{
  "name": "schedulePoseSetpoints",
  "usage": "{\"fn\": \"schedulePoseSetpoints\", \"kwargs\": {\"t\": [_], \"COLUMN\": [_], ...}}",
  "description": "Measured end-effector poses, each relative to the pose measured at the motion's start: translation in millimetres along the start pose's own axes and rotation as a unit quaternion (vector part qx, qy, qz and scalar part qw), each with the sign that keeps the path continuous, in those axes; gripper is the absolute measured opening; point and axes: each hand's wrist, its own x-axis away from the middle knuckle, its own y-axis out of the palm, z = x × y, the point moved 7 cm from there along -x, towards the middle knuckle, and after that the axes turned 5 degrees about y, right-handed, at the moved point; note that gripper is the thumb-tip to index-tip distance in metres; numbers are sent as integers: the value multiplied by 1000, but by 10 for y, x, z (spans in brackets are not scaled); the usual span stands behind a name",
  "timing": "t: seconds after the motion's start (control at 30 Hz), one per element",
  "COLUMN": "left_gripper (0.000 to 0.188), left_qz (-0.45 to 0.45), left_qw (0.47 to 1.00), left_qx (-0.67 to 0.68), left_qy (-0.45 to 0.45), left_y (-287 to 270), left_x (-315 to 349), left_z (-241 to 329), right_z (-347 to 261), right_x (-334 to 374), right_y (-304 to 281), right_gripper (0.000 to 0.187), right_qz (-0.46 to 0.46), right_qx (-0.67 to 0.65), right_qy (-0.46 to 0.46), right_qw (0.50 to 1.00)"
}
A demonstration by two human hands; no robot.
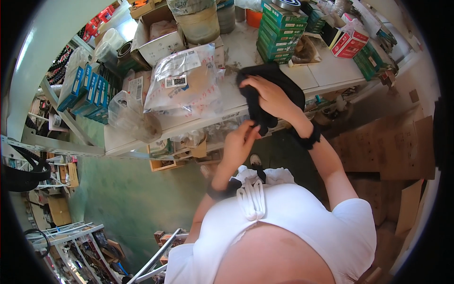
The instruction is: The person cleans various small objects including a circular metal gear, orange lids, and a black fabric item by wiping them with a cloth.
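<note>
Black cloth [265, 90], bunched and soft-looking, is seen in the head view at the front edge of the pale desk [331, 71], partly lying on the top and partly hanging over the rim. The right hand [269, 94] is laid on top of the cloth with its fingers curled down into the fabric, so a closed grip on it is shown. The left hand [239, 142] is raised just below, and its fingertips are pinched on the lower hanging end of the same cloth. A dark band is worn on each wrist, and a white top is seen on the person at the lower edge of the picture. Just left of the cloth, a large clear plastic bag [184, 80] with brownish contents and paper labels is lain flat on the desk, nearly touching the cloth. Behind the cloth, a tall stack of green boxes [281, 31] is stood, and a red and white carton [350, 42] is set further right, well apart from the hands. An open cardboard box [158, 40] is placed behind the plastic bag. At the left end of the desk, a row of blue boxes [87, 92] is leaned on a shelf. Flattened brown cardboard [392, 146] is spread on the floor to the right.
</note>
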Motion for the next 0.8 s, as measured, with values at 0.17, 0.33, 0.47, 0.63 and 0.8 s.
{"fn": "schedulePoseSetpoints", "kwargs": {"t": [0.17,0.33,0.47,0.63,0.8], "left_gripper": [12,11,12,13,13], "left_qz": [51,10,52,34,40], "left_qw": [998,1000,997,999,999], "left_qx": [37,0,55,12,14], "left_qy": [-8,28,1,-5,25], "left_y": [-95,-10,-43,-119,-82], "left_x": [16,43,76,69,123], "left_z": [-27,77,-28,-26,-8], "right_z": [15,59,-1,15,37], "right_x": [-12,176,-40,120,23], "right_y": [8,-125,1,-68,-11], "right_gripper": [36,41,44,42,43], "right_qz": [-19,-55,-65,-61,-66], "right_qx": [-62,-52,-96,-104,-49], "right_qy": [8,76,24,32,19], "right_qw": [998,994,993,992,996]}}
